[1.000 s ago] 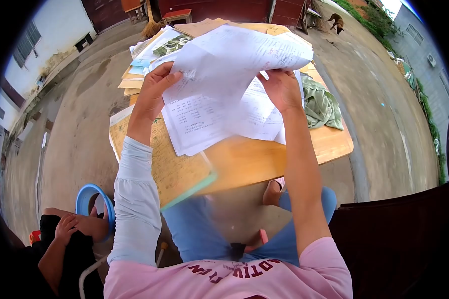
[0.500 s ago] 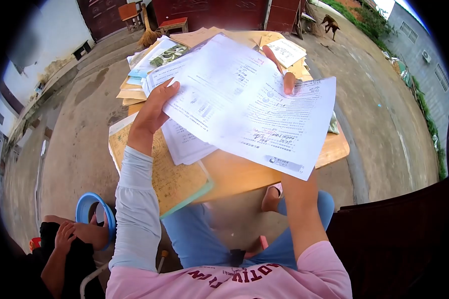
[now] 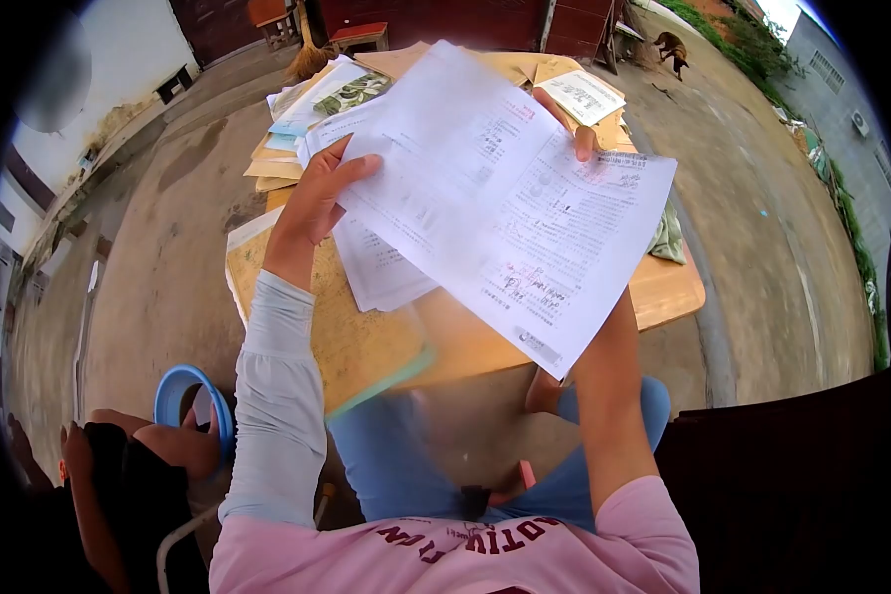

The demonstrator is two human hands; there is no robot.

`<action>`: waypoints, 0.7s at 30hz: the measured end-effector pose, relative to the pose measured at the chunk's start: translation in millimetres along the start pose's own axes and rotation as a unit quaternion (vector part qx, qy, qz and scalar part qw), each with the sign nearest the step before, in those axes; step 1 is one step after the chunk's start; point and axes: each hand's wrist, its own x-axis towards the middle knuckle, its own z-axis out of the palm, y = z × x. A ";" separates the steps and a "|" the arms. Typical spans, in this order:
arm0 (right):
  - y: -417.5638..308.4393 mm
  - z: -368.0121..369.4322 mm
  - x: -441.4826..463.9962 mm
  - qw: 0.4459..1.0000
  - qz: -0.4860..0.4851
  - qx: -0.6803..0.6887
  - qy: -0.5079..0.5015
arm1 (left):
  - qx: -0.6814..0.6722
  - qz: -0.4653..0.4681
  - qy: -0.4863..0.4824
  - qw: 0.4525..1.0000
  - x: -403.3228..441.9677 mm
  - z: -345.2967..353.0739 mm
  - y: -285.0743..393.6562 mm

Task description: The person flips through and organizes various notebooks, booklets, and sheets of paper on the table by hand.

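Observation:
A large printed sheet of paper, with a fold down its middle and handwritten marks, is held up over the table. My left hand pinches its left edge, thumb on top. My right hand grips the upper right edge from behind; only its thumb and part of a finger show, and the paper hides the rest. More printed sheets lie partly under the held one. Below my left hand is a worn yellowish board or folder with a green edge.
The wooden table bears stacked papers, a white booklet and a crumpled green patterned cloth. Another person's leg is at lower left beside a blue basin. A dog stands far right.
The held sheet has tilted, its lower right corner swinging down and left. Both hands still grip it. The view has shifted slightly, and the other person's hand has moved off the leg.

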 end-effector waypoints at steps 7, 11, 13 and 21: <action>-2.3 -32.6 -15.8 0.966 0.074 -0.093 0.231 | -0.023 0.028 0.005 0.999 3.8 -13.5 -2.6; -19.8 -44.9 -22.8 0.920 0.121 -0.171 0.331 | -0.020 0.044 0.018 0.999 5.1 -21.7 -1.6; -28.9 -18.9 -13.8 0.901 0.154 -0.228 0.335 | -0.022 0.037 0.030 0.999 7.7 -30.2 -4.3; -36.3 -26.5 -19.7 0.794 0.339 -0.441 0.246 | 0.022 0.013 0.049 0.998 11.9 -36.7 -11.3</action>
